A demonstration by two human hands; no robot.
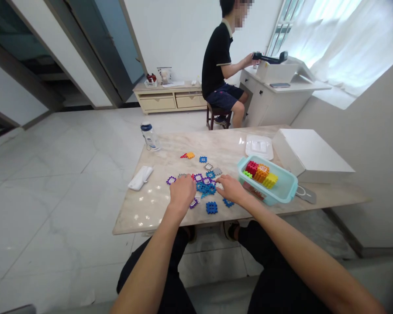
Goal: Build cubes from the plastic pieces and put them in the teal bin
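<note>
Flat plastic building tiles with notched edges lie loose around both hands. A heap of blue tiles [205, 188], with purple tiles [206, 180] on top, sits between the hands. My left hand [182, 190] is at the heap's left side, back of the hand up; its fingertips are hidden. From the right, my right hand [231, 187] reaches to the heap's edge with fingers apart, touching or just above the tiles there. A dark blue tile stack [212, 207] lies nearer me. Farther off are a single blue tile [203, 159], a grey tile [208, 166] and an orange tile [190, 155].
On the right stands a light-blue bin [285, 185] holding red, orange, yellow and green tile blocks. Behind it are a clear plastic lid [259, 146] and a white box [314, 152]. A water bottle [150, 138] and white tissue pack [140, 178] are left. Another person [218, 56] sits beyond.
</note>
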